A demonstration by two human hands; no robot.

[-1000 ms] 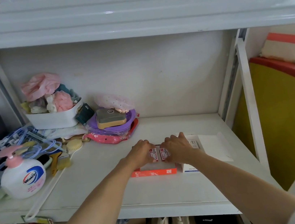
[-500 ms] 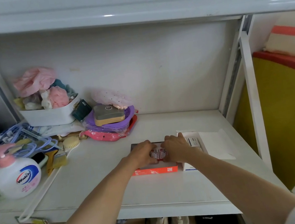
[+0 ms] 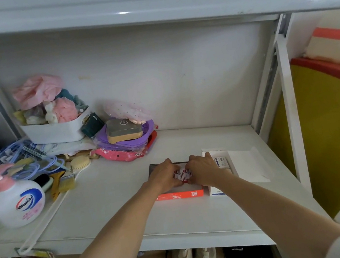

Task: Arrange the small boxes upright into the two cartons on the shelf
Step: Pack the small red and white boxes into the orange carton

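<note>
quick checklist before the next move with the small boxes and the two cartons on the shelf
1. Both hands on the work: ok. The left hand and right hand press together on the small red-and-white boxes.
2. Boxes inside the orange-fronted open carton: ok, they sit within its walls.
3. Boxes upright: cannot tell, the fingers cover most of them.
4. Room left in that carton: cannot tell, the hands hide the interior.
5. White open carton with blue print within reach: ok, it stands beside the orange one and holds a small white labelled box.
6. White shelf board in front of the cartons unobstructed: ok.
</note>
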